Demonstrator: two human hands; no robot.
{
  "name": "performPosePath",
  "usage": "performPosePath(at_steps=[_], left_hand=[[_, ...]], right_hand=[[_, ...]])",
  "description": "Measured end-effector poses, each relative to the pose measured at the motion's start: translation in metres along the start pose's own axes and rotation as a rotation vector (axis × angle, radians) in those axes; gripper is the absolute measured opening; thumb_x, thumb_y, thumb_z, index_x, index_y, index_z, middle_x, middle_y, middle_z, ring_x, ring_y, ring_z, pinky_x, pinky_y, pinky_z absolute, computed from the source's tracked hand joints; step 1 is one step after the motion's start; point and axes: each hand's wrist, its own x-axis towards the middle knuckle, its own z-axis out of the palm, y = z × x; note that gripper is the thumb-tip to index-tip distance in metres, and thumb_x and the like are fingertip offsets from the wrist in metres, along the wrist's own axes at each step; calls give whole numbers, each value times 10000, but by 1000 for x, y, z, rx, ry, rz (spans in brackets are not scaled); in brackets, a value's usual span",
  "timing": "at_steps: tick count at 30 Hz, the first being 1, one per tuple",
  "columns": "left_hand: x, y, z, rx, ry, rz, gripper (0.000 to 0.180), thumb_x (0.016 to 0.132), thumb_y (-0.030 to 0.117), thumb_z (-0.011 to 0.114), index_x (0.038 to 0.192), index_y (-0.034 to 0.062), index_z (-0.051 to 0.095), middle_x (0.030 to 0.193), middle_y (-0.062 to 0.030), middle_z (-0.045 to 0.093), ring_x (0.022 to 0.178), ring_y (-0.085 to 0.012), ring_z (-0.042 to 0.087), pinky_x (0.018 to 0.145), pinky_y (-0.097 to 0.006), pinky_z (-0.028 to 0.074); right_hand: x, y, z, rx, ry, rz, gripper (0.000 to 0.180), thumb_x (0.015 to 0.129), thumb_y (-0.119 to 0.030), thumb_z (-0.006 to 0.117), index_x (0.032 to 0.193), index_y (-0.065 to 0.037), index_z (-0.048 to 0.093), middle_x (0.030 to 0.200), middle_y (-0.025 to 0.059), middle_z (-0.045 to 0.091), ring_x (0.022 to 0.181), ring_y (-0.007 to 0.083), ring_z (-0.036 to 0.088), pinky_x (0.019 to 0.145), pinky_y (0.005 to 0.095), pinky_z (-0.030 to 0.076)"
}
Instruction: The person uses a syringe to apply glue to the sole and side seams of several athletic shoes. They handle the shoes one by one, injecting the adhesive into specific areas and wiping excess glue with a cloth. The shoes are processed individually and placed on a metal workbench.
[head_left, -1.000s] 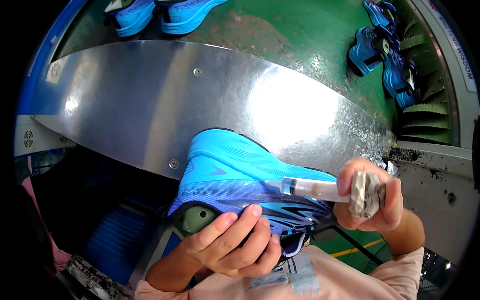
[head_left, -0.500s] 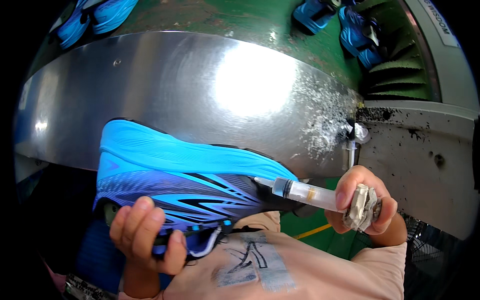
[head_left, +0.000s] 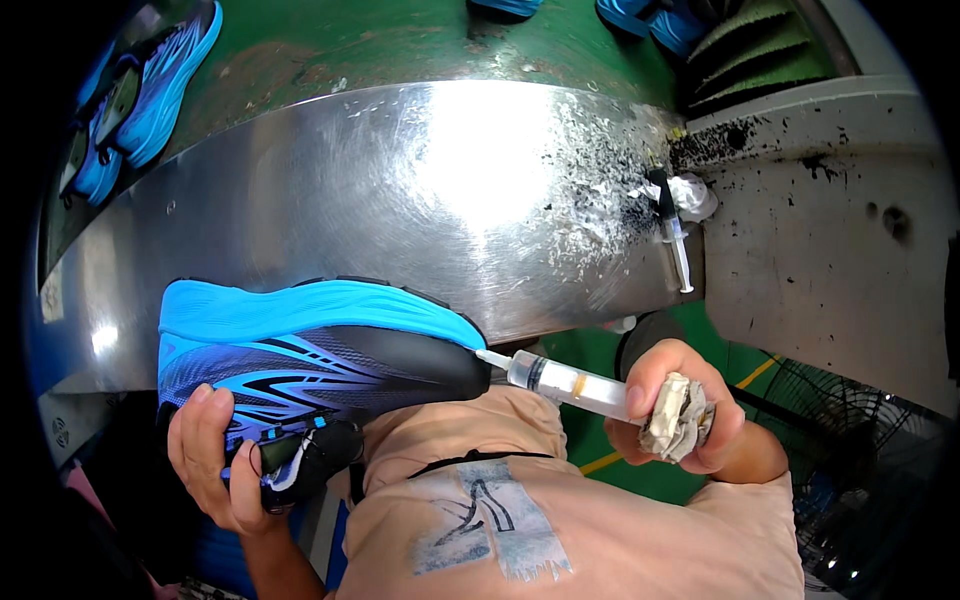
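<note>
My left hand (head_left: 212, 455) grips a blue and purple sneaker (head_left: 300, 365) round its upper near the laces. The shoe lies on its side, bright blue sole uppermost and black toe pointing right. In my right hand (head_left: 690, 395) is a syringe (head_left: 575, 388), held level with its nozzle to the left. The nozzle tip meets or nearly meets the toe, at the line between sole and upper. Crumpled whitish wrapping (head_left: 676, 418) covers the plunger end, under my fingers. Whether anything comes out of the nozzle is too small to tell.
A metal bench (head_left: 330, 190) runs along in front of me, stained with white and black residue. On its right end lie a second syringe (head_left: 677, 250) and a crumpled white wad (head_left: 692, 197). Other sneakers (head_left: 160, 90) stand on the green surface (head_left: 400, 45) beyond. A fan (head_left: 830, 430) stands at right.
The view has shifted. The syringe nozzle has gone from the side of the forefoot to the toe tip. The shoe sits further left and shows more of its toe.
</note>
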Motion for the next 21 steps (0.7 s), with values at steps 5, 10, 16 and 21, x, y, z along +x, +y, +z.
performPosePath(at_steps=[5, 10, 16, 21], left_hand=[[7, -1, 3, -30, 2, 5, 341, 871, 157, 629, 1091, 53, 389, 1092, -231, 599, 958, -421, 609, 843, -522, 499], [13, -5, 2, -64, -18, 11, 374, 846, 155, 656, 1097, 52, 400, 1093, -232, 599, 960, -421, 607, 851, -522, 492], [31, -5, -7, -124, -22, -3, 220, 846, 98, 601, 1017, 82, 463, 1033, -174, 643, 925, -351, 646, 816, -459, 507], [53, 19, 20, -379, 76, 204, 40, 835, 155, 563, 867, 177, 571, 963, -103, 678, 904, -222, 665, 900, -320, 459]], right_hand=[[-5, 10, -3, -1, 5, -34, 837, 814, -683, 467, 1206, 56, 430, 1048, 70, 532, 884, 94, 528, 761, 237, 434], [-9, 12, -5, -35, 34, -27, 839, 808, -686, 474, 1198, 55, 432, 1047, 81, 542, 881, 99, 543, 752, 239, 449], [18, -13, -11, 163, 18, -317, 568, 905, -551, 505, 1147, -44, 415, 723, 47, 471, 520, 78, 416, 413, 206, 330], [106, -41, -15, -470, 277, -392, 627, 896, -395, 604, 1373, -90, 335, 870, 43, 534, 597, 47, 432, 503, 160, 369]])
